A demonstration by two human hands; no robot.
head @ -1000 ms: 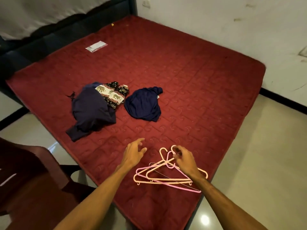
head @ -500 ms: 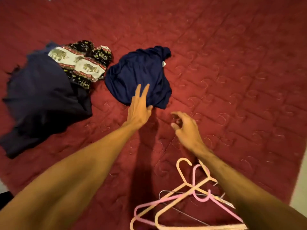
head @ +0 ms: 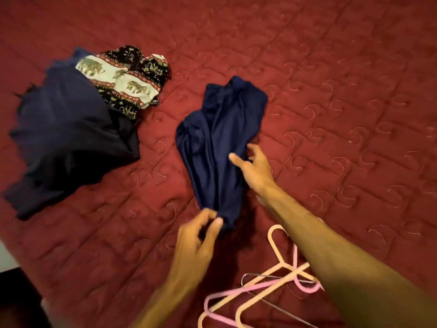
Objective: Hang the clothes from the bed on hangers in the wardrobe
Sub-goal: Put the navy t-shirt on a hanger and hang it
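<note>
While pinching near end of navy garment (head: 220, 138) with left hand (head: 196, 245), gripping its right edge with right hand (head: 255, 171); bunched on red bed (head: 331, 91), hangers (head: 286, 266) by right forearm, dark heap (head: 66, 138) with elephant-print cloth (head: 120, 81) apart at left

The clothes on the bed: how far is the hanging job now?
Done: no hanger carries clothes. In hand: the left hand pinches the lower end of the small navy blue garment; the right hand holds its side. Left: the large dark navy cloth and the elephant-print garment lie piled on the red quilted bed; the pink and peach plastic hangers lie unused.
</note>
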